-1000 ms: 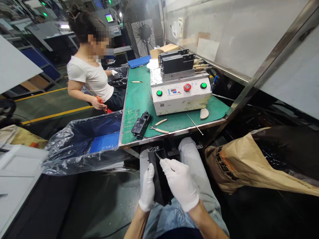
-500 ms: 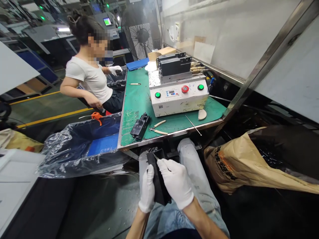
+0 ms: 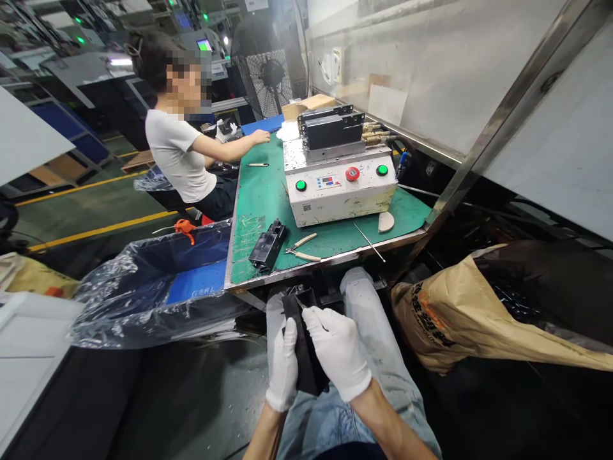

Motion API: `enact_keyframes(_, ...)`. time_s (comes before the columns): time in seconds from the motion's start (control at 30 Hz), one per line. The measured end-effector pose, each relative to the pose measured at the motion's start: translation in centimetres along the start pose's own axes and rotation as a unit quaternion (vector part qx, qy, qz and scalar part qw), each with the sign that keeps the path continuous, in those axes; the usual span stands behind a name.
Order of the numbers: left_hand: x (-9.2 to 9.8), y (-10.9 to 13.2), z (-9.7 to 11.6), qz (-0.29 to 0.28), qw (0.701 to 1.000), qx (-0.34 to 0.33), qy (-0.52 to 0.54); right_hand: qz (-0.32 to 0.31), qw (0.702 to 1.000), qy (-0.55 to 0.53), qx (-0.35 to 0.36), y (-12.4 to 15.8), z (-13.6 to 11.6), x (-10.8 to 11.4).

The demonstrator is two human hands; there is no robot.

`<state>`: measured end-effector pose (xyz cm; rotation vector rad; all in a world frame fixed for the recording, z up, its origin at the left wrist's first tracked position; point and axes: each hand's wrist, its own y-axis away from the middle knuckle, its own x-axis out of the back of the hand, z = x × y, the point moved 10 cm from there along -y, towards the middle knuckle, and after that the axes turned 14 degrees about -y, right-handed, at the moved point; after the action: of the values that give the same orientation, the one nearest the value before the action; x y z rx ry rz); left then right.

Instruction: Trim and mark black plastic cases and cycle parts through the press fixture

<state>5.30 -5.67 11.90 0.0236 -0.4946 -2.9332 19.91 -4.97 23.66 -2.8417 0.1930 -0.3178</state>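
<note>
A long black plastic part lies over my lap, tilted, its far end below the table edge. My left hand, in a white glove, is closed on its left side with the thumb on top. My right hand, also gloved, pinches a thin tool whose tip meets the far end of the part; most of the tool is hidden by the fingers. On the green table lie another black part, cream-handled nippers and a thin metal rod.
A white machine with green and red buttons holds black parts. At the left stands a bin lined with clear plastic, with an orange air gun on its edge. A paper sack stands right. A person sits beyond the table.
The person beyond the table has leaned and stretched one bare arm over the table's far left part. My hands and the black part have hardly moved. The view has shifted slightly.
</note>
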Motion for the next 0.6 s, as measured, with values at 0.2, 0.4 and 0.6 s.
enact_keyframes(0.2, -0.1, 0.0, 0.3, -0.011, 0.999, -0.037, -0.038, -0.001, 1.0, 0.007, -0.002, 0.1, 0.3, -0.1)
enact_keyframes(0.4, 0.6, 0.5, 2.7, 0.04, 0.987, -0.101, -0.12, 0.022, 0.995, -0.078, -0.051, 0.0, 1.7, 0.5)
enact_keyframes(0.6, 1.2, 1.0, 3.0, 0.062, 0.981, -0.118, -0.144, 0.03, 0.967, -0.204, -0.151, 0.6, 4.1, 0.0)
